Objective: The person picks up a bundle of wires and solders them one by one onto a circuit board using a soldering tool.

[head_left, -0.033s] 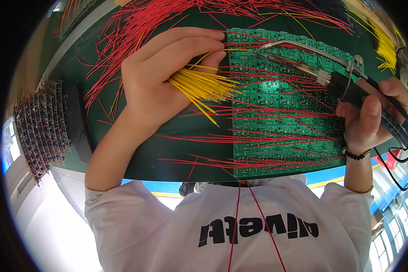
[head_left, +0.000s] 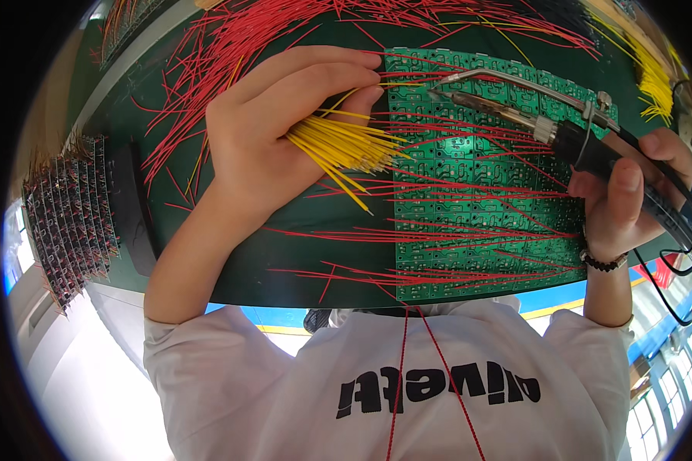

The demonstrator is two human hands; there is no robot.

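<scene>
My left hand (head_left: 273, 127) is closed around a bundle of yellow wires (head_left: 346, 146). Between its thumb and fingertips one yellow wire reaches out over the upper left of a green circuit board panel (head_left: 454, 246). In my right hand (head_left: 627, 188) is a soldering iron (head_left: 588, 146) with a thin curved metal feed tube (head_left: 519, 81) clamped alongside. The iron's tip and the tube's end meet near the end of that yellow wire, at the board's upper part. Rows of red wires (head_left: 438, 227) lie across the board, many sticking out past its left edge.
A large heap of loose red wires (head_left: 231, 61) covers the far left of the dark green table (head_left: 238, 269). More yellow wires (head_left: 655, 88) lie at the far right. At the left, populated boards (head_left: 73, 223) stand beside a black bar (head_left: 134, 215). A black cable (head_left: 661, 288) hangs at right.
The soldering iron has shifted very slightly, and my right thumb with it. My left hand and the yellow wires stay where they were.
</scene>
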